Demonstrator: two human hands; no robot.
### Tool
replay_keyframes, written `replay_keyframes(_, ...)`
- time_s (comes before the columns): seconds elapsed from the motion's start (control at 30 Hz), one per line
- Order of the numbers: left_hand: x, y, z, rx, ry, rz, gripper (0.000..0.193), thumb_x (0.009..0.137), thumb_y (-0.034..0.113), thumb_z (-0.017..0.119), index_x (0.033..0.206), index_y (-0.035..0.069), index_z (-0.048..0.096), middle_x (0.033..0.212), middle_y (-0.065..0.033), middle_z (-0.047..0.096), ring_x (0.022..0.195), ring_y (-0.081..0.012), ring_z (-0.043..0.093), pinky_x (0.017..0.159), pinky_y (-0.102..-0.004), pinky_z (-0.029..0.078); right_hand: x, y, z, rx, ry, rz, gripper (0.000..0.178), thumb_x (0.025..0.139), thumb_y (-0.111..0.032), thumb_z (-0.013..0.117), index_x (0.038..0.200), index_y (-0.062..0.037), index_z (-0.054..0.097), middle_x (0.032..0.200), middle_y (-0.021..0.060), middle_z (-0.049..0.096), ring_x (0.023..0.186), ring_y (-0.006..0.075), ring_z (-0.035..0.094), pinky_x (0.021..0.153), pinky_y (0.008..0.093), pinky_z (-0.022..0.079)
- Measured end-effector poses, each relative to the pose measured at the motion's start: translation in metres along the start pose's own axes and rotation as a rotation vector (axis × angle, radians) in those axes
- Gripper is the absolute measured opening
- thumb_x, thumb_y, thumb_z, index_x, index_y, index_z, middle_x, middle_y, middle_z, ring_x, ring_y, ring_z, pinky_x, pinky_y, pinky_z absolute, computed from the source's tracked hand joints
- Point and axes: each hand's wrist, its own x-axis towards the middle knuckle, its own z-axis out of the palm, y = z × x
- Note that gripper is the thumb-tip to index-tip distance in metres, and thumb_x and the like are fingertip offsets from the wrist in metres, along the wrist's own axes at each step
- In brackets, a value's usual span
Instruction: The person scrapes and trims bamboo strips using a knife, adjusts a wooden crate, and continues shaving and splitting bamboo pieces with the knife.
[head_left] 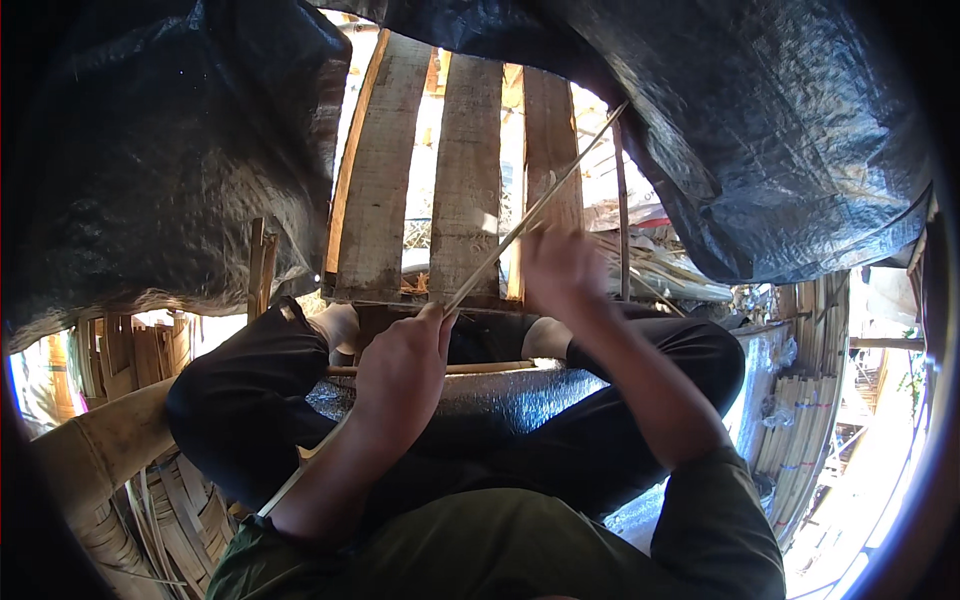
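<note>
A long, thin, pale strip (540, 203), which looks like split bamboo, runs slantwise up to the right in front of me. My left hand (402, 362) pinches it between thumb and fingers. Behind that hand, a pale length (300, 475) shows along my left forearm and looks like the same strip. My right hand (565, 265) is raised just right of the strip, close to its middle. Motion smears the fingers, so I cannot make out what they hold, if anything.
I sit with bent legs before upright wooden planks (465, 165) with bright gaps between them. Dark plastic sheeting (200, 150) hangs at left and right. Bundled strips (795, 430) stand at the right. A thick bamboo pole (110, 445) lies by my left knee.
</note>
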Motion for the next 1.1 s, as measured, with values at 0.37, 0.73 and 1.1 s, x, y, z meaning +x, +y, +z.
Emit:
replay_keyframes(0.37,-0.001,-0.001,-0.002,-0.067,-0.013,-0.001,0.021,0.104,0.026,0.061,0.104,0.006,0.066,0.068,-0.0148,0.068,0.064,-0.0341,0.072,0.057,-0.0437,0.059,-0.007,-0.006,0.003,-0.192,0.046,-0.234,0.055,0.105,-0.041,0.045,0.08,0.0002,0.073,0.074,0.0221,0.07,0.064,0.0357,0.072,0.064,0.05,0.061)
replay_keyframes(0.73,0.002,0.004,-0.004,-0.09,-0.067,-0.073,0.021,0.102,0.023,0.064,0.098,0.002,0.064,0.067,-0.02,0.066,0.067,-0.0395,0.069,0.063,-0.0489,0.054,-0.027,-0.02,-0.007,-0.144,-0.041,-0.314,0.055,0.104,-0.036,0.047,0.064,-0.0054,0.069,0.06,0.0212,0.066,0.064,0.0371,0.073,0.064,0.0476,0.062)
replay_keyframes(1.1,0.006,0.003,-0.006,-0.127,-0.115,-0.054,0.024,0.104,0.026,0.061,0.096,0.003,0.065,0.066,-0.0194,0.066,0.066,-0.0388,0.07,0.059,-0.0473,0.056,-0.012,0.035,0.052,-0.584,0.796,-0.719,0.01,0.086,-0.008,0.064,0.081,-0.0028,0.057,0.076,0.0122,0.054,0.059,0.0227,0.058,0.039,0.038,0.045)
